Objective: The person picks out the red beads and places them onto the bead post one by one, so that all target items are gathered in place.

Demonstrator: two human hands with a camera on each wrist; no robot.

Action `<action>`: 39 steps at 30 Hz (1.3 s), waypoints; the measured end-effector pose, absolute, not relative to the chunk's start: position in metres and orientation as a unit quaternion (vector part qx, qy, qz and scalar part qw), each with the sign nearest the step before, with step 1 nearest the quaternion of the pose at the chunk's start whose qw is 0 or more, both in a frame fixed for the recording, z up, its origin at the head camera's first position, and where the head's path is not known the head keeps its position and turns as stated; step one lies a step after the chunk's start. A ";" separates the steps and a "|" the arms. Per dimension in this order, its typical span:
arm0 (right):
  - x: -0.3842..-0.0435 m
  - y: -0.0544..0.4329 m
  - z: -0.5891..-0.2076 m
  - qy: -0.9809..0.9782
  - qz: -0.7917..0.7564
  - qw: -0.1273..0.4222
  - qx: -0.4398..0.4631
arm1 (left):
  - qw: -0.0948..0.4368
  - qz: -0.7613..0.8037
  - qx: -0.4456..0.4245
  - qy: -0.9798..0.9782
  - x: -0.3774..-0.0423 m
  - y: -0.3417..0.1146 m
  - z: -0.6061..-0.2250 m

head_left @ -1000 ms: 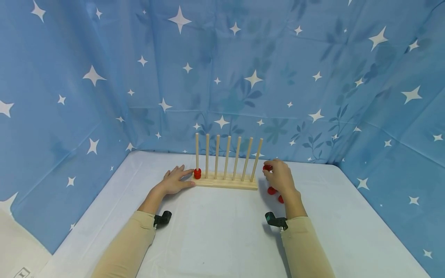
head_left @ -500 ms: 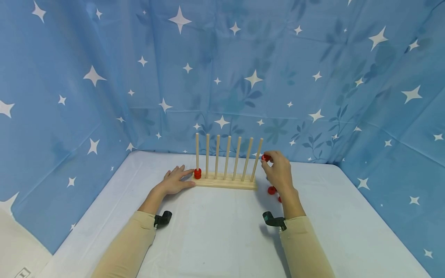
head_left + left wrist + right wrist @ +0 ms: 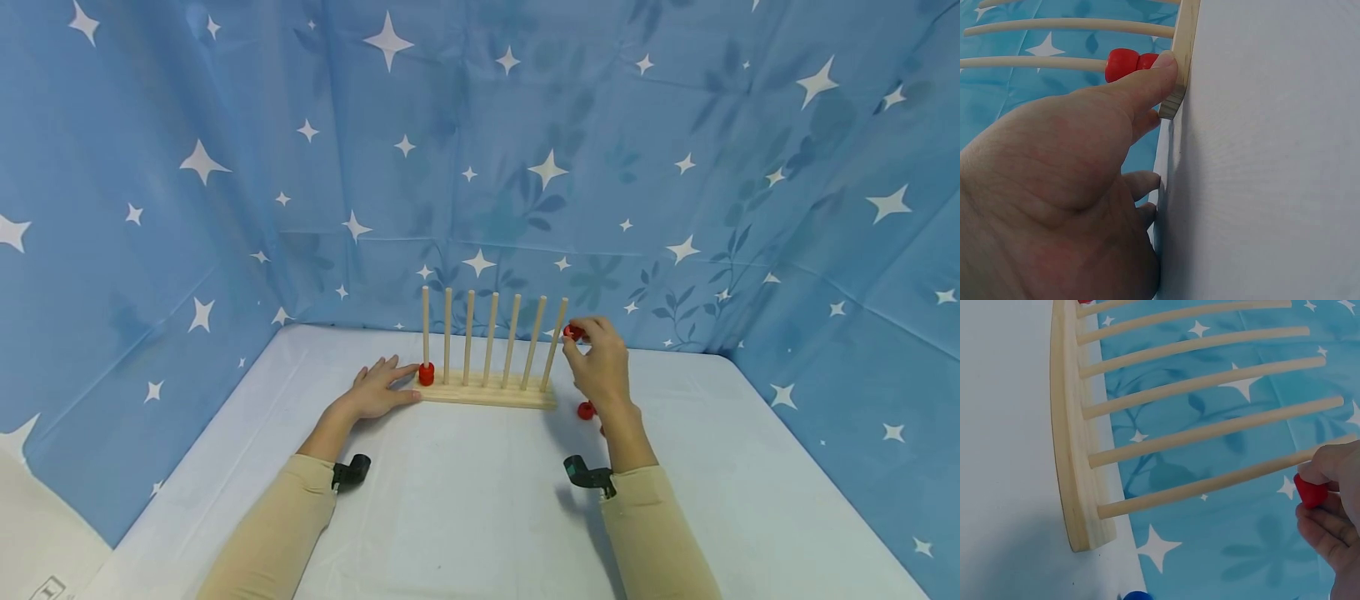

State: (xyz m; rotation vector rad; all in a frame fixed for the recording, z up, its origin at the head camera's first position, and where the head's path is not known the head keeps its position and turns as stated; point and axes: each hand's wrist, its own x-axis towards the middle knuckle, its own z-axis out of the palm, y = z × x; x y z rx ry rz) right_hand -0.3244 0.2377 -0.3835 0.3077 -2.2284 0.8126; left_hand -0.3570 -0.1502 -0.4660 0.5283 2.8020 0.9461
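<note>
A wooden rack [image 3: 487, 397] with several upright pegs stands towards the back of the table. Two red beads [image 3: 426, 374] are stacked at the foot of its leftmost peg. At that end my left hand [image 3: 375, 395] holds the base between thumb and index finger, the thumb [image 3: 1154, 78] lying along the front beside the beads. My right hand [image 3: 602, 367] pinches another red bead [image 3: 1311, 491] between thumb and fingers. It holds this bead in the air, just right of the rightmost peg [image 3: 1210, 484] and close to its upper end.
On the white table [image 3: 465, 500], a red bead [image 3: 586, 411] lies right of the rack, with more red partly hidden by the right wrist. A blue round piece [image 3: 1137, 595] shows at the right wrist view's bottom edge. Behind hangs a blue star-patterned curtain [image 3: 495, 208].
My right hand has lifted the red bead from low beside the rack to near the rightmost peg's top, shifting slightly left. My left hand stays in place on the base.
</note>
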 end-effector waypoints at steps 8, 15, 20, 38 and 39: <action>-0.325 0.234 -0.378 -0.818 0.343 0.440 0.136 | 0.068 0.315 0.179 0.929 -0.356 -0.150 -0.466; -0.324 0.224 -0.371 -0.766 0.368 0.495 0.183 | 0.068 0.315 0.176 0.930 -0.356 -0.150 -0.466; -0.323 0.215 -0.368 -0.760 0.364 0.495 0.212 | 0.066 0.312 0.178 0.931 -0.355 -0.151 -0.465; -0.321 0.178 -0.362 -0.755 0.360 0.477 0.272 | 0.067 0.318 0.178 0.929 -0.355 -0.150 -0.465; -0.321 0.176 -0.361 -0.756 0.359 0.475 0.274 | 0.067 0.318 0.179 0.929 -0.356 -0.150 -0.465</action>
